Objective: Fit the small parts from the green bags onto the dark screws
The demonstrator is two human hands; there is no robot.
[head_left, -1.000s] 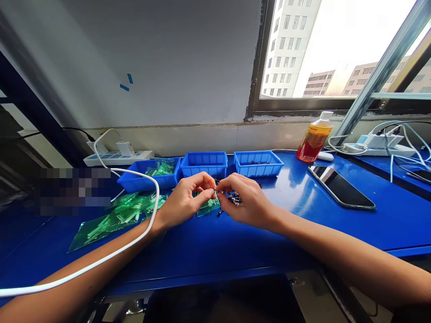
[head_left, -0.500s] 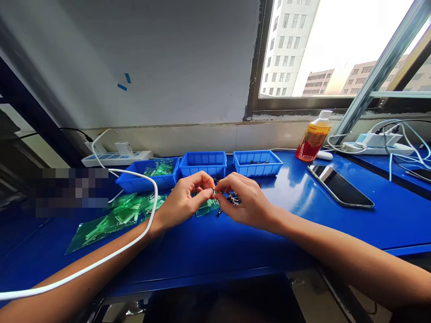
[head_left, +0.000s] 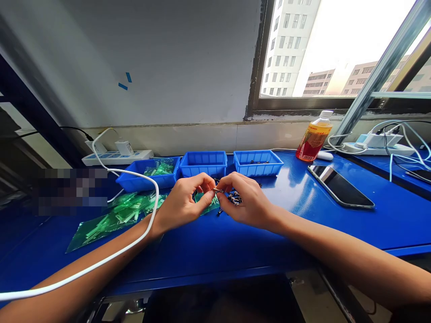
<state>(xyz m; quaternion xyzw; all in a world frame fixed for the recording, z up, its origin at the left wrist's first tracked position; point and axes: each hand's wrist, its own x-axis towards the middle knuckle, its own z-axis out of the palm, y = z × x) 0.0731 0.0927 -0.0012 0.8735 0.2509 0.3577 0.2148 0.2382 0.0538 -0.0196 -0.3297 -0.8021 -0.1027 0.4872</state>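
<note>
My left hand (head_left: 183, 201) and my right hand (head_left: 247, 199) meet fingertip to fingertip above the blue table. Pinched between them is a small, thin metal part (head_left: 218, 190), lying nearly level; its exact kind is too small to make out. Thumb and forefinger of each hand are closed on it. Behind and below my right fingers lies a pile of small dark and shiny metal parts (head_left: 235, 197), partly hidden by that hand. A green plastic bag (head_left: 210, 205) shows beneath the fingertips. More green bags (head_left: 111, 222) with pale strips inside lie to the left.
Three blue bins stand along the wall: the left bin (head_left: 134, 181) holds a green bag, then the middle bin (head_left: 204, 170), and the right bin (head_left: 259, 169) with few dark pieces. A white cable (head_left: 148, 229) crosses my left forearm. Right: bottle (head_left: 314, 137), phone (head_left: 340, 186).
The metal part shows more between the fingertips, and my fingers have shifted slightly around it. The pile, bags and bins stay in place.
</note>
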